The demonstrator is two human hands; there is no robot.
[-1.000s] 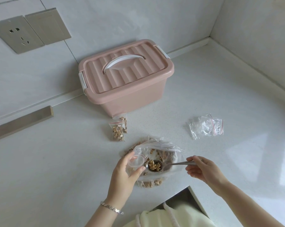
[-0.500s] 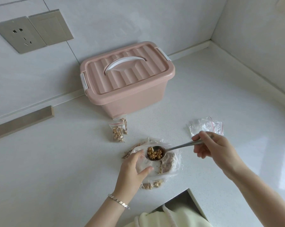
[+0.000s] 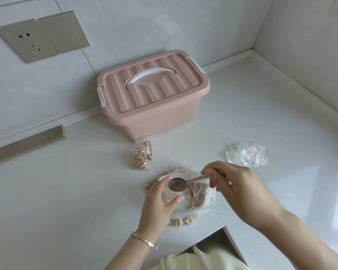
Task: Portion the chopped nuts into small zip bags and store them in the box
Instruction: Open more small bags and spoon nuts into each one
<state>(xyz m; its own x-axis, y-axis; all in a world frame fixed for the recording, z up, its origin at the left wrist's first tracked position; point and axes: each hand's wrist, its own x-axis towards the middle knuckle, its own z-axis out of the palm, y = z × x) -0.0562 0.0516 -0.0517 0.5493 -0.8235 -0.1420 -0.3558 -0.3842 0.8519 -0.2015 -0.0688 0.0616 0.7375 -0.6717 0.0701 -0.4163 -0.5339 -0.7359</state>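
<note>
Tipping step: spoon turned back-up over the mouth of a small zip bag, apparently emptying a scoop into it
Left hand: curled round the small zip bag, above the open bag of chopped nuts on the bench
Right hand: pinches the spoon handle, close beside the left
Next move: probably another scoop or sealing, which needs the spoon set down
Storage: filled bags lie just before the box, its lid shut
</note>
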